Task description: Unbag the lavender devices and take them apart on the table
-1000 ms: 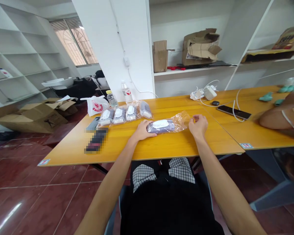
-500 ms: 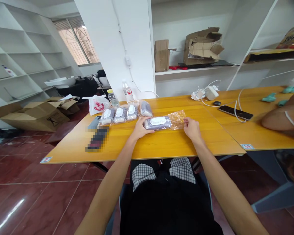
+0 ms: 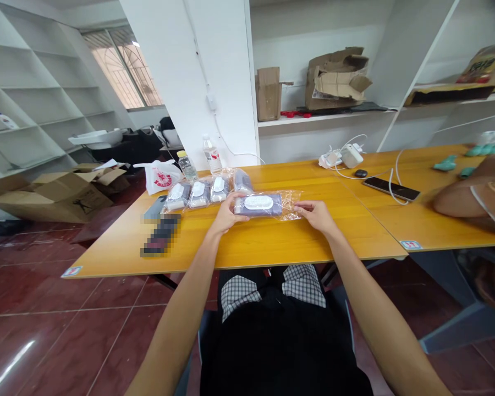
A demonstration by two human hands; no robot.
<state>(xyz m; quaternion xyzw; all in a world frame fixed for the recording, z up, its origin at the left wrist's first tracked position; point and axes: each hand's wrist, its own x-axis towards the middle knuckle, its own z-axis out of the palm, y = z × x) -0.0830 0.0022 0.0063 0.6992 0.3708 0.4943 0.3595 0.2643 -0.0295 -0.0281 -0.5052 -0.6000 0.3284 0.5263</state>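
The fingers of my left hand [image 3: 225, 216] are curved around the left end of the wrapped packet [image 3: 274, 205], with the thumb on the near side, and the opening between them is about as wide as the packet. The fingers of my right hand [image 3: 318, 215] are closed narrow, and they pinch the loose clear film [image 3: 290, 204] at the other end. The packet lies lengthwise between my two hands, at the surface [image 3: 289, 242], with its white oval [image 3: 259, 203] facing up. Whether its underside touches the wood, I cannot tell. I judge the body to be soft and of modest weight, so it would give a little under pressure but should not break. The film looks thin, crinkly and rather slippery; it could slide or tear if it must carry the weight alone. For me the better hold is on the full body, across its two long sides, with gentle force, and the film end only for guiding. Beyond the left hand, similar packets [image 3: 198, 194] sit near a clear bottle [image 3: 212, 156] and a white bag [image 3: 161, 177].
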